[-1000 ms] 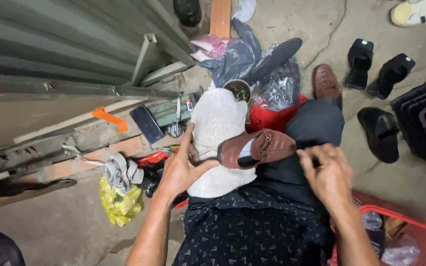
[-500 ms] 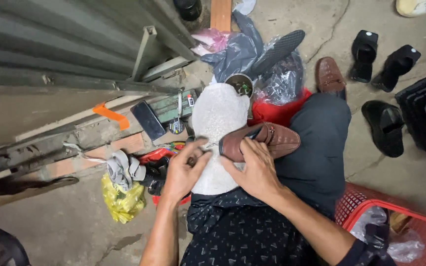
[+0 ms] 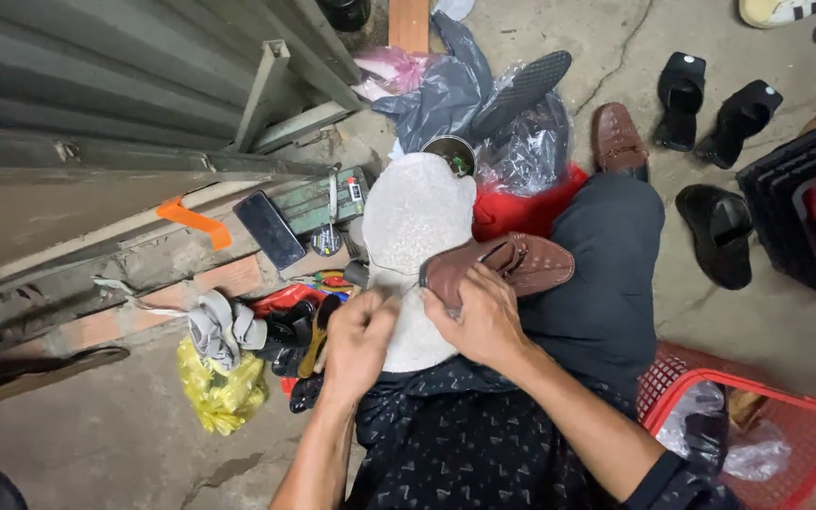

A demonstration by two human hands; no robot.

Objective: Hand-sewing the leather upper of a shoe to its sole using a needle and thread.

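Off to the left, a yellow plastic bag (image 3: 217, 392) and a grey rag (image 3: 219, 326) dropped on the concrete beside a dark phone (image 3: 269, 229) laid on the metal ledge, all near the left knee. At centre, left hand (image 3: 359, 342) pinched narrow at the heel end of the brown loafer (image 3: 502, 267), likely on a thread or needle too fine to make out; right hand (image 3: 480, 321) clamped over the heel, apparently steadying the shoe on the white cloth (image 3: 413, 236) padding the lap. Further right, the matching brown shoe (image 3: 618, 140), black sandals (image 3: 710, 104) and a red basket (image 3: 786, 444) parked aside on the floor.
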